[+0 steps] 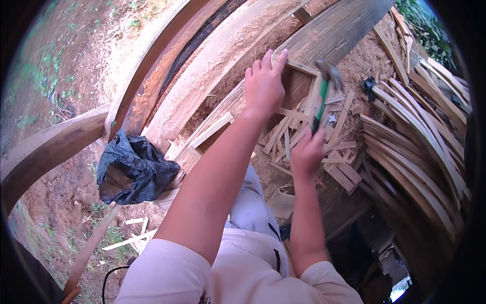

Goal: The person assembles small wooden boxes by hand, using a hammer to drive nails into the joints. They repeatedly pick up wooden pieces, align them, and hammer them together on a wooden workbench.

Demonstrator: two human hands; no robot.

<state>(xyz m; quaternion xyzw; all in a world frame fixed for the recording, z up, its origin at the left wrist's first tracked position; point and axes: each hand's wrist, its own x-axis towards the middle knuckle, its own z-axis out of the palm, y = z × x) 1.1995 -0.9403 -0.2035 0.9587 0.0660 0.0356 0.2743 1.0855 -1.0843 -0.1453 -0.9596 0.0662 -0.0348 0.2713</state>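
Hammer (322,99), green grip, up by the R corner of a wooden frame (314,92), its metal head nr the top edge; can't tell if they touch! R hand (308,149), a bit blurred, is clamped round the low end of the handle. L hand (266,86) sits at the frame's upper L, fingers a little apart over the edge; can't tell if it grips. Frame's on a long grey plank (344,35), tilted in view, L of the hammer. Loose wood scraps (343,169) all over the sawdust below R. Far R, a big stack of thin wood strips (405,152), well apart from both hands. Over L, a crumpled blk plastic bag (147,157), mouth open, nr the curved timbers (202,81).
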